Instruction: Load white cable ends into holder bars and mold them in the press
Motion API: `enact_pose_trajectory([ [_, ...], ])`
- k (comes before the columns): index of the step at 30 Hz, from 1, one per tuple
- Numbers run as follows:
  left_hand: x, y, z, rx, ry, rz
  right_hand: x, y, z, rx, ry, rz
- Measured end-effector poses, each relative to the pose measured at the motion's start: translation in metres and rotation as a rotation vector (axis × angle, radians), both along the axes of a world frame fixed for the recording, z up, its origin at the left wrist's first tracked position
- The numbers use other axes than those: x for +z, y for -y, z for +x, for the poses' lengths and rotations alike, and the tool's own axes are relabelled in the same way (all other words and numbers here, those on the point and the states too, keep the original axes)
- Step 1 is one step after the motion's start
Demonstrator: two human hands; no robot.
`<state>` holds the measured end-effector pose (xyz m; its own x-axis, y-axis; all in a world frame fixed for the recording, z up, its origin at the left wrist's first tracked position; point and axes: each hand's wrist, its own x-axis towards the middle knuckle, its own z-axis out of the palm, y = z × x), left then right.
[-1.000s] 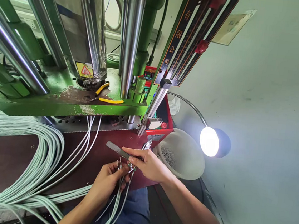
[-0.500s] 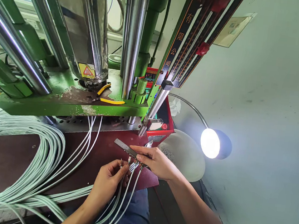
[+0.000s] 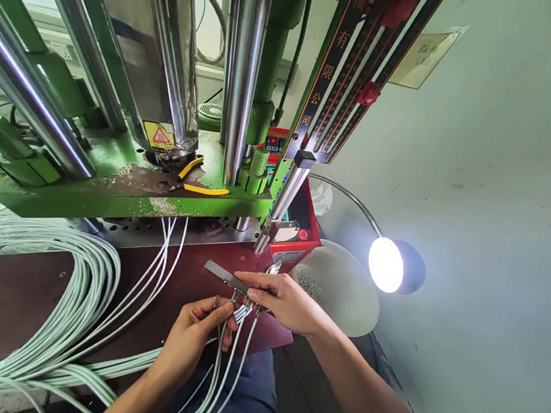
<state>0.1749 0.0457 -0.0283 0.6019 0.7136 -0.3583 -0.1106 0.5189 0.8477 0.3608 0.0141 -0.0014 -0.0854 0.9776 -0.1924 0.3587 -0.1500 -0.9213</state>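
At the left hand [image 3: 189, 337], pale cables [image 3: 222, 386], seemingly metal-tipped.

Black scale strip [image 3: 328, 73] on the press, my 12 o'clock: gold characters running down, 有限公司, perhaps 械 above. Yellow warning sticker [image 3: 159, 135], 11 o'clock: red triangle, small print illegible. Wall notice [image 3: 425, 51], 1 o'clock: unreadable.

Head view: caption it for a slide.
Right hand holds a metal strip at cable ends; left hand pinches one, below a green press.
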Motion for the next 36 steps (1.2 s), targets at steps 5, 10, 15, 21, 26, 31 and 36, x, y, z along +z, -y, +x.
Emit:
enact_pose_trajectory([
  [5, 0.002, 0.0, 0.001, 0.02, 0.001, -0.001, 0.002, 0.0, -0.002, 0.021, 0.017, -0.009],
  [10, 0.002, 0.003, 0.003, 0.076, -0.07, 0.04, 0.007, 0.002, -0.007, 0.022, 0.064, 0.012],
  [15, 0.005, 0.002, 0.005, 0.058, -0.141, 0.033, 0.01, 0.003, -0.008, 0.043, 0.124, 0.022],
  [21, 0.005, 0.002, 0.004, -0.009, -0.146, -0.051, 0.01, 0.001, 0.0, 0.114, 0.157, 0.012],
  [26, -0.002, -0.001, -0.003, -0.044, -0.04, -0.178, 0.011, -0.002, 0.006, 0.141, 0.2, -0.038],
  [31, -0.01, -0.004, -0.012, 0.054, 0.011, -0.229, 0.012, -0.004, 0.012, 0.142, 0.147, -0.029],
  [36, -0.004, -0.004, -0.014, 0.072, 0.005, -0.212, 0.013, -0.003, 0.02, 0.186, 0.02, -0.004],
])
